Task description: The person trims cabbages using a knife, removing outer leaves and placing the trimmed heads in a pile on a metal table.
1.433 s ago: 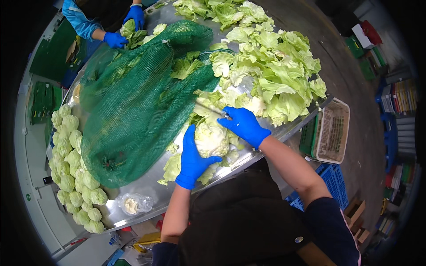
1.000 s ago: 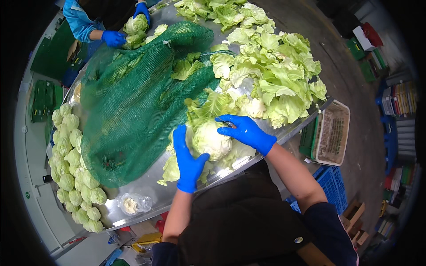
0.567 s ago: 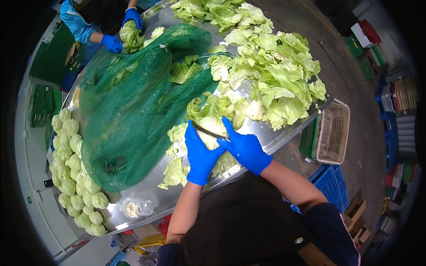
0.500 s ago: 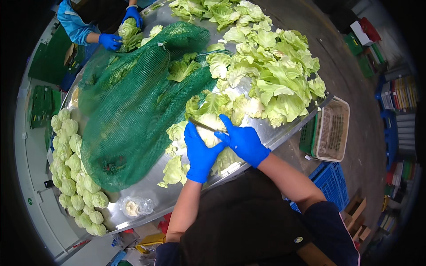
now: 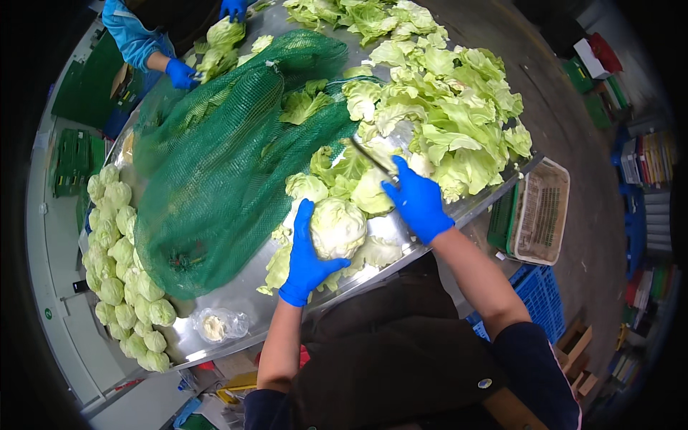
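My left hand [image 5: 309,258], in a blue glove, grips a pale round cabbage [image 5: 340,228] from its left side, thumb below it. To the right, my right hand [image 5: 418,201], also gloved in blue, holds a knife [image 5: 372,157] whose dark blade points up and left, apart from the cabbage. Loose cabbage leaves [image 5: 373,190] lie around and beyond the cabbage on the metal table [image 5: 247,304]. A large heap of outer leaves [image 5: 459,122] spreads at the far right of the table.
A green mesh sack [image 5: 222,186] covers the table's middle. Trimmed cabbages [image 5: 118,272] are stacked at the left edge, near a clear plastic bag [image 5: 221,325]. Across the table, a co-worker's gloved hand [image 5: 181,73] is beside another cabbage. Crates [image 5: 541,211] stand right of the table.
My right hand has moved right with the knife, away from the cabbage. The cabbage now shows more fully in my left hand. The co-worker's hands have moved apart.
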### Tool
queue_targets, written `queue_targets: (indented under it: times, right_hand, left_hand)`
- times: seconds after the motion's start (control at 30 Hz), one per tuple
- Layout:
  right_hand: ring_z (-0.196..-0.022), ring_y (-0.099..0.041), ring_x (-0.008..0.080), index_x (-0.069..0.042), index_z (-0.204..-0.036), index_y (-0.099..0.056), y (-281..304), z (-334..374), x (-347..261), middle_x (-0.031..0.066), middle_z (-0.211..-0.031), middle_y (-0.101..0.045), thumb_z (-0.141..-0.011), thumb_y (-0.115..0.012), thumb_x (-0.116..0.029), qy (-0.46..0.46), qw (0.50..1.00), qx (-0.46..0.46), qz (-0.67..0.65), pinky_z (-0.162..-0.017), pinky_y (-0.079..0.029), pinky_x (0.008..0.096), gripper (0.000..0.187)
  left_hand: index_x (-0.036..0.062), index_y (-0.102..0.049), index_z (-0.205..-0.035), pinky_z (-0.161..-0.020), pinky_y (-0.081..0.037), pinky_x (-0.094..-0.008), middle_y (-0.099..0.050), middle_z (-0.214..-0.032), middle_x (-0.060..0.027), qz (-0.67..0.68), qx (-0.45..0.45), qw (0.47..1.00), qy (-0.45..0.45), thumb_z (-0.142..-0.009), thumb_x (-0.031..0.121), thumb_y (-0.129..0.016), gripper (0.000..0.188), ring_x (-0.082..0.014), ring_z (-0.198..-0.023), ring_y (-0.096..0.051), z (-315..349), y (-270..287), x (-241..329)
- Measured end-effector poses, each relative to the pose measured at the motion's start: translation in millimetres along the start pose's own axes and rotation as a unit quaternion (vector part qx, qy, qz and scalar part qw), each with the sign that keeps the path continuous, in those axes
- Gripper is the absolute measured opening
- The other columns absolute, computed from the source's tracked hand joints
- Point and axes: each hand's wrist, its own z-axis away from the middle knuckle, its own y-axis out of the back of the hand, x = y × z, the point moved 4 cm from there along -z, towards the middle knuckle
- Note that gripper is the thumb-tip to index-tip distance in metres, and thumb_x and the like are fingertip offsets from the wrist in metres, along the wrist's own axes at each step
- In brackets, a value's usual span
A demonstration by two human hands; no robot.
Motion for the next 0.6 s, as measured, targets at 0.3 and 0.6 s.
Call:
queue_targets:
  times: [0.3, 0.6]
  right_hand:
    - [-0.085, -0.066, 0.0296, -0.014, -0.131, -0.052, -15, 21, -60, 0.0130, -0.123, -0.059, -0.084, -0.065, -0.039, 0.223, 0.956, -0.127, -0.141, -0.074, -0.053, 0.0389, 0.054]
    - [-0.070, -0.065, 0.0326, -0.009, -0.125, -0.055, -20, 18, -56, 0.0191, -0.100, -0.064, -0.091, -0.054, -0.040, 0.245, 0.968, -0.027, -0.042, -0.061, -0.051, 0.0420, 0.046]
  left_hand:
    - [-0.0056, -0.021, -0.144, -0.112, -0.025, -0.0441, -0.027, -0.147, -0.0256, -0.028, 0.191, 0.978, 0.081, -0.066, 0.026, -0.083, 0.104, -0.0381, -0.136, -0.028, 18, -22, 19]
    - [-0.0023, -0.027, -0.142, -0.107, -0.032, -0.0443, -0.034, -0.140, -0.0247, -0.024, 0.080, 0.995, 0.045, -0.059, 0.027, -0.087, 0.107, -0.0383, -0.130, -0.036, -19, -23, 18]
